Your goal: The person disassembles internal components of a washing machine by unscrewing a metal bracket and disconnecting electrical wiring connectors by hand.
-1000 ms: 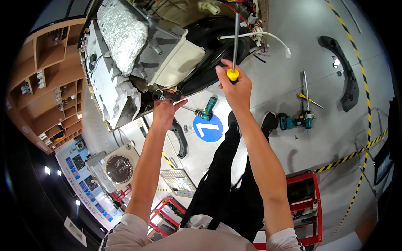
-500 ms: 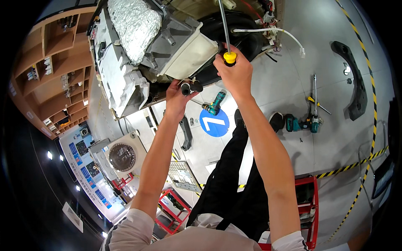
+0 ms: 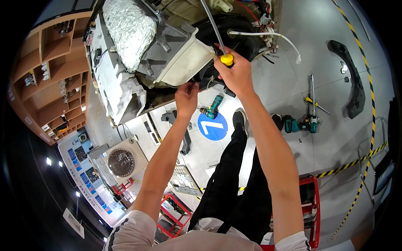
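Note:
My right hand (image 3: 236,75) is closed on a yellow-handled screwdriver (image 3: 226,60) with its long shaft pointing up, beside a cream plastic housing (image 3: 182,58) inside an opened appliance. My left hand (image 3: 186,98) is closed at the black hose (image 3: 205,83), at the housing's lower edge; its grip is partly hidden. The hose carries a wire clamp, and its dark end points down to the right. Silver foil (image 3: 125,31) covers part of the interior, above a dark rubber ring (image 3: 238,46).
A teal drill (image 3: 213,106), more power tools (image 3: 299,123) and a curved black part (image 3: 351,79) lie on the tiled floor. Red carts (image 3: 310,180) stand below, wooden shelves (image 3: 50,71) and a washing machine (image 3: 125,161) to the left. Striped tape marks the floor.
Both hands have shifted: my right hand moved upward with the screwdriver, whose shaft now leans left; my left hand moved right and up, and the hose end has swung toward the right.

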The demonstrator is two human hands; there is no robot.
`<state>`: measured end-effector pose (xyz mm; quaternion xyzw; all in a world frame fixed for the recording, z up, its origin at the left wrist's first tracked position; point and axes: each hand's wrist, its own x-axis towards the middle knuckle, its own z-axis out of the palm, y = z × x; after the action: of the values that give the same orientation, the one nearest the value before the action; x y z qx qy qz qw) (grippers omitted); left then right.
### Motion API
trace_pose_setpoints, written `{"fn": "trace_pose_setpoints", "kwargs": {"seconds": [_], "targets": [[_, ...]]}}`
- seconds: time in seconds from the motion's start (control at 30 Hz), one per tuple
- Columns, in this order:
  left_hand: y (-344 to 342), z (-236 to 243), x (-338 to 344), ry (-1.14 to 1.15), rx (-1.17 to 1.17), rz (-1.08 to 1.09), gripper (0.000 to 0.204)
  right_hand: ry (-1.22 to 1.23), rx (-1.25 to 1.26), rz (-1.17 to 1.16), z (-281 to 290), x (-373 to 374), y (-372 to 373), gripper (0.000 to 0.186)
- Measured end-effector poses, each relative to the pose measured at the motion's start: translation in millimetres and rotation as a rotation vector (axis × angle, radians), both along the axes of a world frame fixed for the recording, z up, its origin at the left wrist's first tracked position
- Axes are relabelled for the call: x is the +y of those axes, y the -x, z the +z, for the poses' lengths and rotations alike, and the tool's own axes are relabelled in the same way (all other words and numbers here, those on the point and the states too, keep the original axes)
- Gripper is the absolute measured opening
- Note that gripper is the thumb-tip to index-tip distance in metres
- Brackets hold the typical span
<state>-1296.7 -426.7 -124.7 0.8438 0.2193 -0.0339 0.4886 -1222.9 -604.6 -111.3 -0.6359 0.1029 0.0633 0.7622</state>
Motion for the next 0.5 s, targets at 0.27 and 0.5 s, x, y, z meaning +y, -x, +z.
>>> {"fn": "trace_pose_setpoints", "kwargs": {"seconds": [0.27, 0.5], "targets": [[-2, -4, -21, -0.491, -0.120, -0.257, 0.037, 0.160, -0.049, -0.058, -21, 2, -8, 0.020], [-34, 1, -27, -0.779, 0.081, -0.460, 0.037, 0.306, -0.002, -0.017, -49, 3, 0, 0.021]]}}
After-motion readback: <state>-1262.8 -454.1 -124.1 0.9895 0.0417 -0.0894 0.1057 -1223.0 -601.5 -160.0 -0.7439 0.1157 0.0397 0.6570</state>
